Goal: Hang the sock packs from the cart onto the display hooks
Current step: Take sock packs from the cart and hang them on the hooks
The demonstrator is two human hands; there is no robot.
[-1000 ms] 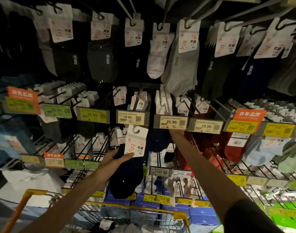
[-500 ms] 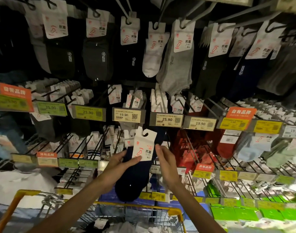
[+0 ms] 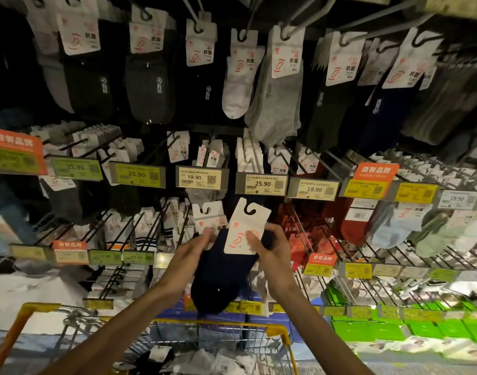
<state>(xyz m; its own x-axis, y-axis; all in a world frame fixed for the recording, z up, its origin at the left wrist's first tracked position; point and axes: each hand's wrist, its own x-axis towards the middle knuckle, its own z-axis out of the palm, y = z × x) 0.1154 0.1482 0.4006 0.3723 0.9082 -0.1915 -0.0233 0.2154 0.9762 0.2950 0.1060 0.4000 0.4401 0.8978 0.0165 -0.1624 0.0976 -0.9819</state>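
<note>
Right hand [image 3: 272, 253] back from grey metal display hooks [image 3: 305, 18], now pinching white-carded navy fabric sock pack [image 3: 221, 274] alongside gripping left hand [image 3: 194, 250], so hanging looks next.

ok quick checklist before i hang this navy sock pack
1. Grip: left hand and right hand both hold the sock pack, ok.
2. Hanger slot free of fingers: ok.
3. Card straight: tilted, not ok.
4. Pack hung: not ok, held below the 25.90 price tag.
5. Right spot picked: cannot tell.
</note>
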